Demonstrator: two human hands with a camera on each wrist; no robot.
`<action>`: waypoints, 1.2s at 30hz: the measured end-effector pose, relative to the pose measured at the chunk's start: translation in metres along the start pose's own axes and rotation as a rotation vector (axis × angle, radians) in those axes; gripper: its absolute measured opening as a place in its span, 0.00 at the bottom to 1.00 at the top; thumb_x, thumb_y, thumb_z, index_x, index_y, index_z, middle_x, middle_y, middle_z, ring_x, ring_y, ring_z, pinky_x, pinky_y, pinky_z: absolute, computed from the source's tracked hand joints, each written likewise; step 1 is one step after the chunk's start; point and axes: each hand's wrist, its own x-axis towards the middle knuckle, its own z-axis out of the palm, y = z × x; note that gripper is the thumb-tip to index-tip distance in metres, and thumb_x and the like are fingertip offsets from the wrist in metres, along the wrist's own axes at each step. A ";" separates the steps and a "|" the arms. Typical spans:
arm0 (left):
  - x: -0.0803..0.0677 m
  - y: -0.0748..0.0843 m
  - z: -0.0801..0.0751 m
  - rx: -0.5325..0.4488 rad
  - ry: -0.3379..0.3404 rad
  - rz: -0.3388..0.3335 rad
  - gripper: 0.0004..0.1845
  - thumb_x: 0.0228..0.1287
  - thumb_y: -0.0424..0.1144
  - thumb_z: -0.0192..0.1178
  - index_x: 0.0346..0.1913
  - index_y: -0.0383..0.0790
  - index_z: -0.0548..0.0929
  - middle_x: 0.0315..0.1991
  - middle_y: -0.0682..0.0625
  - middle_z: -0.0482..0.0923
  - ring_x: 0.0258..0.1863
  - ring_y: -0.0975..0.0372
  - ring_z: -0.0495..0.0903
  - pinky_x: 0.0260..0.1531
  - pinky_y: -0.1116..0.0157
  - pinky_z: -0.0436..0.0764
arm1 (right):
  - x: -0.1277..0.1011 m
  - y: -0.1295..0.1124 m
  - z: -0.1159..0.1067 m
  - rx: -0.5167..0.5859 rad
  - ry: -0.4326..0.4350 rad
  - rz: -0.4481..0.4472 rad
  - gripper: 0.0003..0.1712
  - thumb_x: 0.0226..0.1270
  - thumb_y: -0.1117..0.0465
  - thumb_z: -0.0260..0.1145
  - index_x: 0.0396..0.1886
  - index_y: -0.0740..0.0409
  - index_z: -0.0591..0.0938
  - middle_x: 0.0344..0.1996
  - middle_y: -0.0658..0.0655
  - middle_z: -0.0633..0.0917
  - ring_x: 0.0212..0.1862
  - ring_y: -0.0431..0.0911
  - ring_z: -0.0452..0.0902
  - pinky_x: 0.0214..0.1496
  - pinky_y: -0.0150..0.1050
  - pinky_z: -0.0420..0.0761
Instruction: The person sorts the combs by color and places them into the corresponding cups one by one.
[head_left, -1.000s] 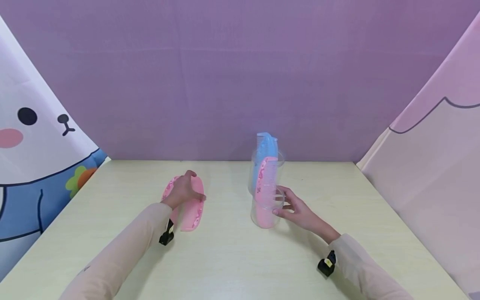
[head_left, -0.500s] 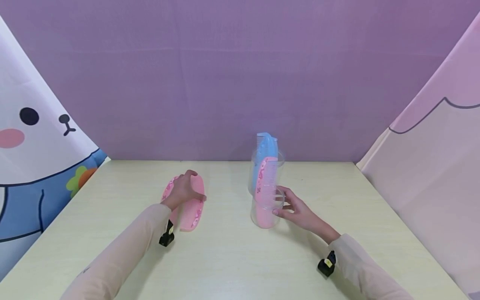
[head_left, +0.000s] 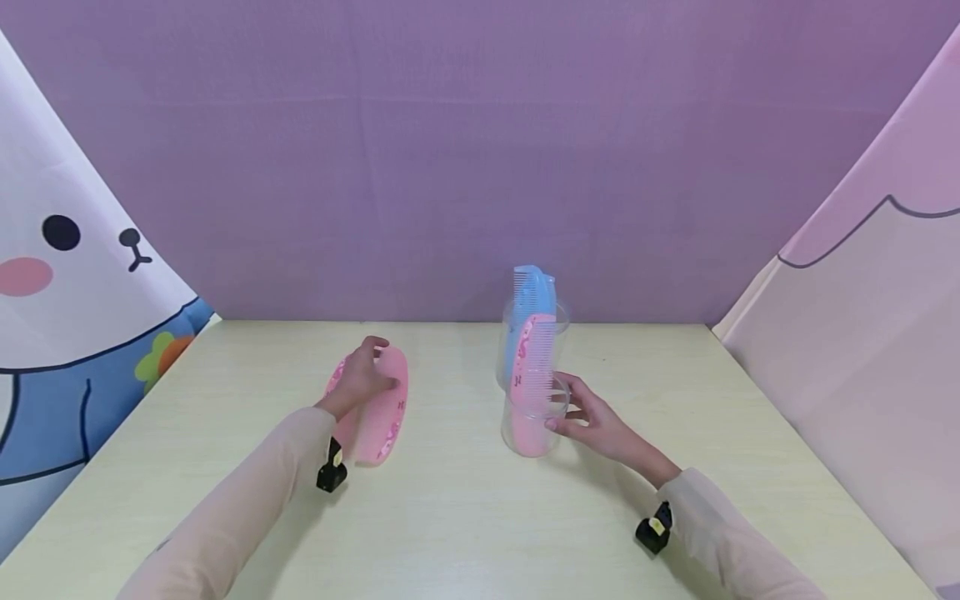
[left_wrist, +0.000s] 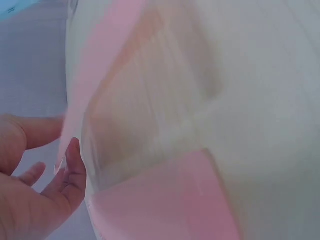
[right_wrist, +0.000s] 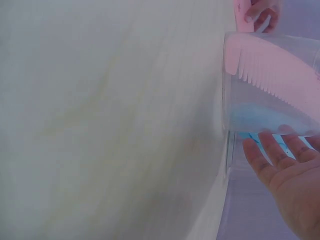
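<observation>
My left hand (head_left: 356, 385) is over two pink combs with printed edges at the table's left. In the left wrist view, its thumb and fingers pinch one pink comb (left_wrist: 102, 55), tilted up on its edge. The other pink comb (left_wrist: 165, 200) lies flat on the table beside it. My right hand (head_left: 596, 421) holds the side of a clear cup (head_left: 510, 433), thumb in front and fingers behind. A pink comb (head_left: 528, 358) stands upright in this cup. Directly behind it, a second clear cup (head_left: 563, 318) contains blue combs (head_left: 534, 287), partly hidden.
A pale wooden table (head_left: 465, 517) carries everything. Purple cloth (head_left: 450, 167) hangs along its back edge, with printed cloth panels at both sides. A small black camera (head_left: 332, 467) sits on the left wrist, another black camera (head_left: 654, 533) on the right.
My left hand has shifted slightly left, its thumb drawing in over the right-hand pink comb, which has moved a little left with it. The right hand and both cups stay still.
</observation>
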 end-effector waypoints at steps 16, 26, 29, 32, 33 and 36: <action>0.003 0.010 -0.008 -0.099 -0.005 -0.069 0.33 0.55 0.29 0.58 0.64 0.37 0.58 0.55 0.33 0.71 0.48 0.44 0.75 0.38 0.61 0.78 | 0.000 0.001 0.001 0.005 -0.001 0.020 0.38 0.61 0.62 0.63 0.68 0.52 0.57 0.63 0.62 0.65 0.60 0.63 0.65 0.54 0.52 0.74; 0.004 0.026 -0.015 -0.220 -0.013 -0.046 0.33 0.53 0.26 0.59 0.63 0.37 0.60 0.54 0.33 0.70 0.24 0.60 0.78 0.29 0.66 0.83 | 0.000 0.000 0.000 0.017 -0.001 0.019 0.38 0.61 0.62 0.63 0.68 0.53 0.56 0.63 0.64 0.65 0.60 0.63 0.65 0.54 0.54 0.73; 0.004 0.030 -0.017 -0.243 -0.006 -0.033 0.33 0.53 0.25 0.59 0.62 0.36 0.60 0.53 0.33 0.70 0.23 0.61 0.79 0.28 0.65 0.83 | 0.000 -0.001 0.001 0.012 0.001 0.019 0.38 0.60 0.62 0.63 0.68 0.54 0.56 0.63 0.64 0.65 0.60 0.63 0.65 0.54 0.54 0.73; 0.003 0.036 -0.019 -0.258 0.002 -0.023 0.32 0.52 0.26 0.60 0.61 0.35 0.61 0.53 0.34 0.71 0.23 0.63 0.79 0.28 0.65 0.83 | 0.000 0.000 0.001 0.013 0.000 0.019 0.38 0.61 0.62 0.63 0.68 0.54 0.56 0.64 0.63 0.65 0.61 0.63 0.65 0.54 0.54 0.73; 0.003 0.038 -0.019 -0.265 0.004 -0.020 0.32 0.52 0.26 0.60 0.61 0.35 0.61 0.53 0.34 0.71 0.23 0.63 0.79 0.28 0.65 0.83 | 0.000 0.000 0.000 0.011 -0.001 0.017 0.38 0.61 0.62 0.63 0.68 0.54 0.56 0.64 0.63 0.65 0.61 0.63 0.65 0.54 0.54 0.73; 0.002 0.044 -0.020 -0.290 0.011 -0.006 0.32 0.52 0.25 0.60 0.61 0.35 0.61 0.53 0.34 0.72 0.26 0.60 0.81 0.28 0.65 0.84 | 0.000 0.000 0.000 0.011 -0.002 0.016 0.38 0.61 0.62 0.63 0.68 0.54 0.56 0.64 0.63 0.65 0.61 0.63 0.65 0.54 0.54 0.73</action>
